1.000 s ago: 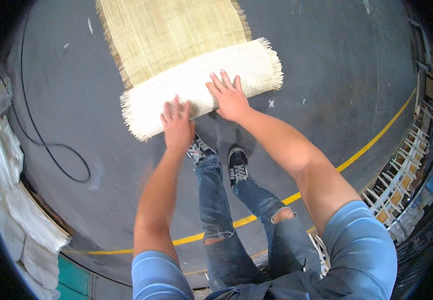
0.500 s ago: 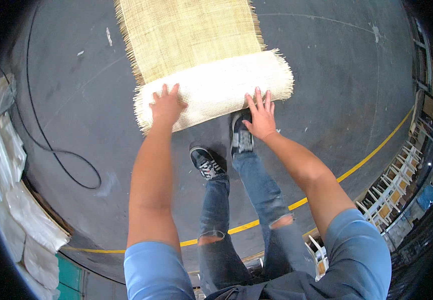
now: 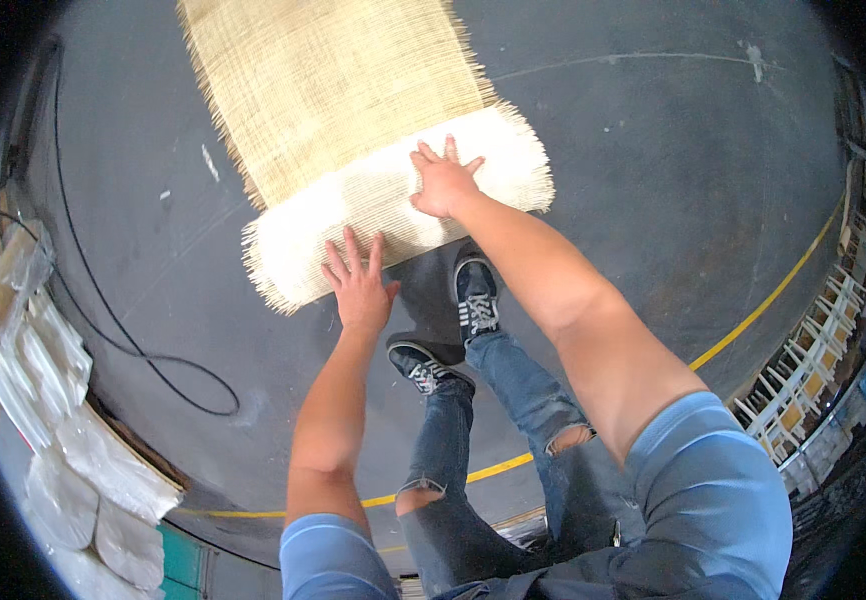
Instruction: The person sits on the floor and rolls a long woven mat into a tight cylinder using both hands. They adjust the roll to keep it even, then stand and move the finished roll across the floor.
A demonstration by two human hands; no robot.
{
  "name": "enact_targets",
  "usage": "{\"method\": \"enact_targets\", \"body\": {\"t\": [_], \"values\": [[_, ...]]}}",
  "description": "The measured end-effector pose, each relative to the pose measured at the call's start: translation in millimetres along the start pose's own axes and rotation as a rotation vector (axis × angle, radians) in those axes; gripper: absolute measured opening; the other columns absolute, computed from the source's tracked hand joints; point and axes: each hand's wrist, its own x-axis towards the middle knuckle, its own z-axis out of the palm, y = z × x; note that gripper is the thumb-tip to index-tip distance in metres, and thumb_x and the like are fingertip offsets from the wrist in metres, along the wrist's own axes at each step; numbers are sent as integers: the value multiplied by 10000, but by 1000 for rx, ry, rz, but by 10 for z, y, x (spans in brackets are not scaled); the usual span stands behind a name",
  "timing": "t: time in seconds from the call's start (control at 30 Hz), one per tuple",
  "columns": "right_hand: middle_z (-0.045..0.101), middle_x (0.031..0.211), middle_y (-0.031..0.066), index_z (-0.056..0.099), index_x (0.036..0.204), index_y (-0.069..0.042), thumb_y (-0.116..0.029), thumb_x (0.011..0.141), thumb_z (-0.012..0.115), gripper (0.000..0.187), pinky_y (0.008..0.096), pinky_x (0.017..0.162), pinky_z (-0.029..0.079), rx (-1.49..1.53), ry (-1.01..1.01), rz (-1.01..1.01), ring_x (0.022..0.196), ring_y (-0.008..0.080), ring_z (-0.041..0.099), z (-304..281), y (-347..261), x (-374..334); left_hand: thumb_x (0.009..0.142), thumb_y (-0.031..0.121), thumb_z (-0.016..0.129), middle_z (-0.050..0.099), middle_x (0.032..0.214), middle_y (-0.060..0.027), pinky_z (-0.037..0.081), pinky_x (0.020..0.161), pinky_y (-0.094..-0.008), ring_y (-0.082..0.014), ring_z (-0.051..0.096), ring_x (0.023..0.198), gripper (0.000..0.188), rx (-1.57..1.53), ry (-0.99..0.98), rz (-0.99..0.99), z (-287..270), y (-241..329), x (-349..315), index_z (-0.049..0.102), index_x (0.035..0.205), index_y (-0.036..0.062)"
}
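A strip of woven cane webbing (image 3: 343, 90) with frayed edges lies flat on the dark floor, running away from me. Its near end is wound into a thick, pale roll (image 3: 303, 245) that sits slightly askew. On the near left side of the roll rests my left hand (image 3: 361, 290), fingers spread. My right hand (image 3: 443, 185) lies farther up on the roll's right part, also with fingers spread. Neither hand grips anything; both palms face down on the weave. The far end of the strip runs out of view at the top.
A black cable (image 3: 143, 350) loops across the floor on the left. Plastic-wrapped white bundles (image 3: 113, 455) line the left edge. Stacked white frames (image 3: 803, 365) stand at the right, beyond a yellow floor line (image 3: 753, 315). My shoes (image 3: 476, 300) are just behind the roll.
My right hand has moved up and left onto the roll's top, while my left hand has slid down to its near edge. In the picture, the roll and strip have shifted left.
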Motion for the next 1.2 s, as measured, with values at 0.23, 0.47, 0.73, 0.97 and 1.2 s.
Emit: {"method": "enact_targets", "body": {"t": [0.23,0.47,0.73,0.97,1.2], "values": [[252,1641,263,469,1483,-67,-321,831,777,764,725,1169,179,340,963,-164,1521,481,190,-133,1038,-246,776,472,836,147,1701,-171,280,1162,-692,-517,188,1511,1053,-84,-56,-147,-463,-109,1074,253,1625,255],[175,1698,101,368,1577,-204,-367,809,798,895,792,1143,166,-204,314,-271,1530,520,87,20,488,-460,815,503,801,256,1656,-193,386,1078,-698,-514,304,1457,968,-87,-169,-64,-1030,-560,1938,309,1594,204],[243,1681,97,402,1544,-88,-305,823,764,836,758,1161,184,-153,296,-88,1542,453,157,-1072,-188,762,896,299,727,215,1674,-176,257,1174,-687,-484,221,1506,770,-119,194,215,-977,-493,1604,379,1564,138],[299,1648,135,556,1386,-68,-293,837,751,625,735,1167,184,-119,695,-283,1522,451,218,-1414,-714,1029,904,287,710,93,1726,-97,220,1194,-690,-470,98,1554,797,-45,98,77,-1301,-610,1937,331,1596,171],[161,1704,78,381,1563,-97,-335,863,735,819,768,1160,144,-239,314,-301,1551,458,90,-1169,-352,774,961,306,676,313,1633,-202,264,1237,-527,-501,267,1481,718,-72,133,60,-2169,-1004,3019,364,1561,64]]}}
